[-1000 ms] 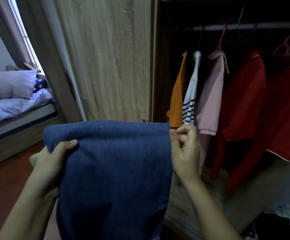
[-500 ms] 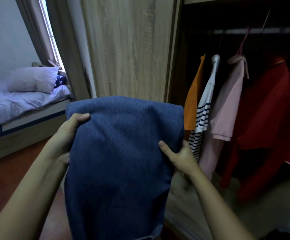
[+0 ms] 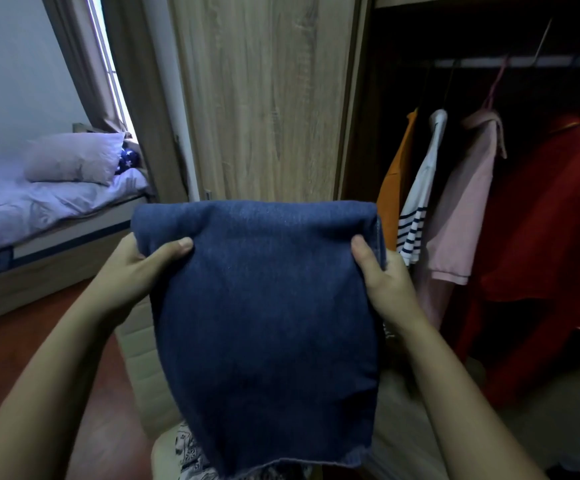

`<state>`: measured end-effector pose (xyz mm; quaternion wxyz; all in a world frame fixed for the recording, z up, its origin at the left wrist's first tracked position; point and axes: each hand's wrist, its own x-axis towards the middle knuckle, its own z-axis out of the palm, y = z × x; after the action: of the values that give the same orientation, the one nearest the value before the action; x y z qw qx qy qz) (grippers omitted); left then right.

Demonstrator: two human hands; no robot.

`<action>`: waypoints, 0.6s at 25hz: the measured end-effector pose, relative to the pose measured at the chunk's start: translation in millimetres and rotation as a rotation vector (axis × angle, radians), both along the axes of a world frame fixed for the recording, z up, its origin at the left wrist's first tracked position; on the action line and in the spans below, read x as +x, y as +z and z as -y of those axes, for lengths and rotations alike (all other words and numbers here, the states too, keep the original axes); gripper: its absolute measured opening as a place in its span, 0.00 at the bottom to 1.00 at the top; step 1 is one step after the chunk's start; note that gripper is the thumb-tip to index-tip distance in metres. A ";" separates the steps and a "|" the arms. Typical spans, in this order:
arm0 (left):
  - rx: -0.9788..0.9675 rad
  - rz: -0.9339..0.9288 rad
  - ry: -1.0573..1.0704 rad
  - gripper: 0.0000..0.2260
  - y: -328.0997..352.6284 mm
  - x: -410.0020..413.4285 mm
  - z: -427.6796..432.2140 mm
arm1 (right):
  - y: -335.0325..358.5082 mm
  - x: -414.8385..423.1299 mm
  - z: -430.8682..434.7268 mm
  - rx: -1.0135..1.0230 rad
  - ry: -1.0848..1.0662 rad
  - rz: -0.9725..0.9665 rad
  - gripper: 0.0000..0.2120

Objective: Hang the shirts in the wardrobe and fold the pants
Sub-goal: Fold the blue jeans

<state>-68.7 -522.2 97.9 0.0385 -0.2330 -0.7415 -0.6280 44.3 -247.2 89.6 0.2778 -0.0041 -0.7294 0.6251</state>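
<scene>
1 pants [image 3: 264, 306] in L hand [image 3: 132, 271], R hand [image 3: 385, 285]; maybe 5 shirts [image 3: 461, 209]

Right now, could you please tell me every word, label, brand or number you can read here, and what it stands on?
None can be read. The blue pants, the wardrobe door and the hanging shirts show no lettering; the patterned cloth below is blurred print.

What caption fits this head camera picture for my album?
Left hand and right hand hold folded blue pants before hanging shirts in the wardrobe.
</scene>
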 end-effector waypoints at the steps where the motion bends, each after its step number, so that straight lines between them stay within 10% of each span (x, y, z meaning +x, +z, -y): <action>1: 0.041 -0.011 0.037 0.22 0.0 0.4 -4.9 | 3.2 -3.0 1.2 -0.022 -0.035 0.011 0.15; 5: 0.194 0.150 0.190 0.14 4.6 -2.2 -19.5 | 10.1 -8.7 4.3 -0.082 -0.111 0.049 0.15; 10: 0.219 0.182 -0.090 0.30 -9.8 16.5 -25.4 | 22.5 -5.8 -3.0 -0.126 -0.196 0.003 0.14; 15: 0.496 0.141 0.071 0.13 -13.4 38.3 -64.7 | 37.2 7.0 -28.1 -0.043 -0.034 -0.077 0.11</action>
<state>-30.5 -457.5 84.5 0.0648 -0.1458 -0.5732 -0.8037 51.3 -219.1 126.8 0.3161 0.0016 -0.7045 0.6354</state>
